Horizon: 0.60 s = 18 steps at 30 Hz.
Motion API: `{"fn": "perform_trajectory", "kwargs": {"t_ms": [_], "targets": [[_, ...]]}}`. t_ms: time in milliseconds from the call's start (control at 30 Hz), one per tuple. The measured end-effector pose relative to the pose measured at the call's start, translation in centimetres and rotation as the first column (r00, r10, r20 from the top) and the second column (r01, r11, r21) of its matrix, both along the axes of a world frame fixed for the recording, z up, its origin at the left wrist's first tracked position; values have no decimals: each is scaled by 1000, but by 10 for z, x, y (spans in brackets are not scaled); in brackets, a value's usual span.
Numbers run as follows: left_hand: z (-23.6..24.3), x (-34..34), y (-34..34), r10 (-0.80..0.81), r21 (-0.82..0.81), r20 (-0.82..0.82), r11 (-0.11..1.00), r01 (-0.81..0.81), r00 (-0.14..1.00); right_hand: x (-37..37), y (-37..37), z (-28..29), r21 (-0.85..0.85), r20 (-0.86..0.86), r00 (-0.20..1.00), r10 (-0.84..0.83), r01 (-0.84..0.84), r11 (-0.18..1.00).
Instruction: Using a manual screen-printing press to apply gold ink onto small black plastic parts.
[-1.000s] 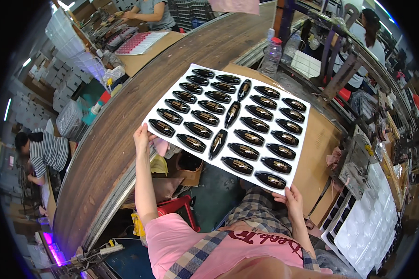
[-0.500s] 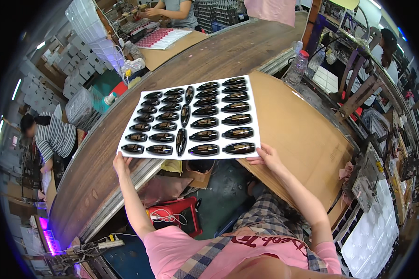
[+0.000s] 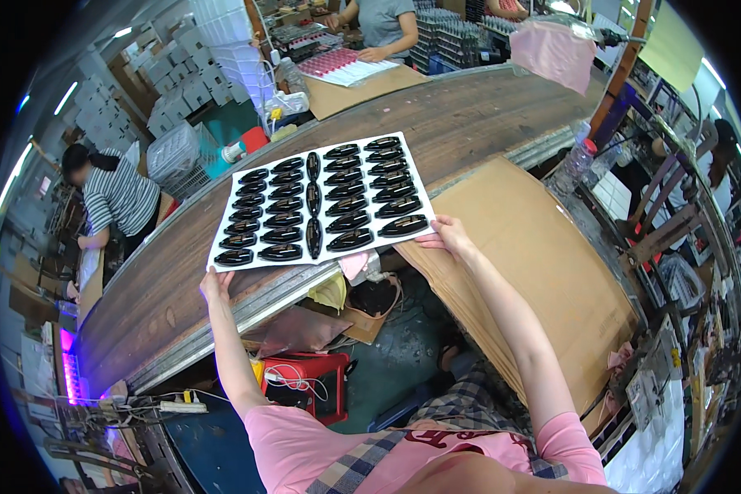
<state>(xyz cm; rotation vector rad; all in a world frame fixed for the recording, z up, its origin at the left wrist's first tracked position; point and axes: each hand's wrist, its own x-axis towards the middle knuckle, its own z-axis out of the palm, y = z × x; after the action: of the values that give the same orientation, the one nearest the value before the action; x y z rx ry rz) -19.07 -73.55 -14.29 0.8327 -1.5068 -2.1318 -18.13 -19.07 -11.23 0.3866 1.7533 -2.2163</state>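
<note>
- My left hand [image 3: 216, 285], left of the frame's centre, is closed on the near left corner of a thin white rectangular tray sheet [image 3: 367, 185], thumb over the edge.
- My right hand [image 3: 451, 235], just right of centre, grips the near right corner of the same sheet between thumb and fingers.
- I have the sheet at the middle of the frame, its far edge slightly tilted up toward the right. I can't tell whether its underside touches anything.
- Glossy black, pointed oval pieces with gold-toned marks [image 3: 350, 240] fill it: four columns lie crosswise, and one column of three between them runs lengthwise.
- Behind and below the sheet, a long dark-brown wooden tabletop [image 3: 165, 288] curves from the lower left to the upper right.
- A stack of flat brown cardboard [image 3: 535, 247] lies right of centre, under my right forearm in the view.
- Below the sheet I see a yellow cloth [image 3: 329, 292], and lower down a red plastic frame [image 3: 331, 383] with a white cable [image 3: 292, 377].
- A clear plastic jar with a red lid [image 3: 575, 165] stands beyond the cardboard, toward the upper right.
- A pale pink cloth [image 3: 554, 53] hangs at the upper right.
- At the upper left, a person in a striped shirt [image 3: 122, 202] bends over a bench; at the top, a person in a grey shirt [image 3: 387, 29] has one hand beside a white sheet of pink-red pieces [image 3: 333, 64].
</note>
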Motion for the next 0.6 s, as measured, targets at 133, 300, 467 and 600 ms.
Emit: {"fn": "perform_trajectory", "kwargs": {"t_ms": [133, 300, 467, 600], "targets": [[-9, -14, 17, 26, 177, -24, 984, -21, 999, -23, 5, 2, -21, 32, 995, -91, 92, 996], [-24, -26, 48, 24, 290, -50, 957, -9, 998, -32, 11, 7, -95, -97, 992, -86, 77, 992], [-20, -37, 116, -4, 361, -82, 932, 33, 997, -22, 24, -4, -150, -141, 957, -253, 232, 961], [-19, -32, 151, -99, 385, -99, 914, 130, 990, 14, 36, -3, -95, -342, 903, -262, 244, 965]]}}
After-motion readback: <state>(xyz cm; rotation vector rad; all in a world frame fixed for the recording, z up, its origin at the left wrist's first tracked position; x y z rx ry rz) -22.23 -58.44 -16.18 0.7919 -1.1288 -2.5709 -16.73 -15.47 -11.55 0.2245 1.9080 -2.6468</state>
